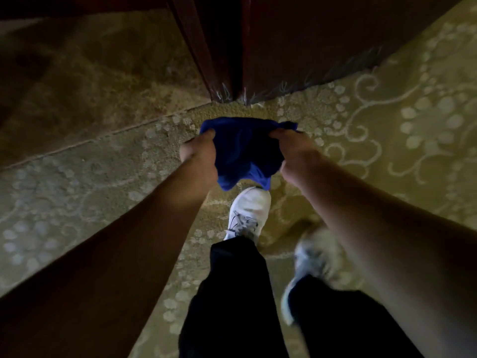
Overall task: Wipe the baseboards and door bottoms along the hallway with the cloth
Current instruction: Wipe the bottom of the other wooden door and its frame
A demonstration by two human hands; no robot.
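A blue cloth (245, 151) hangs in the air between my two hands, above the carpet. My left hand (200, 153) grips its left edge and my right hand (296, 153) grips its right edge, fingers curled into the fabric. The cloth sags in the middle over my white shoe. Just beyond it stands the dark wooden door frame (209, 60), and a dark wooden baseboard or door bottom (309, 47) runs off to the right. Pale scuff marks show along the wood's lower edge. The cloth is apart from the wood.
Patterned yellow-green carpet (387, 120) covers the hallway floor. A seam (103, 136) divides it from plainer carpet past the doorway on the left. My white shoes (247, 215) and dark trouser legs stand below the hands; the right foot is blurred.
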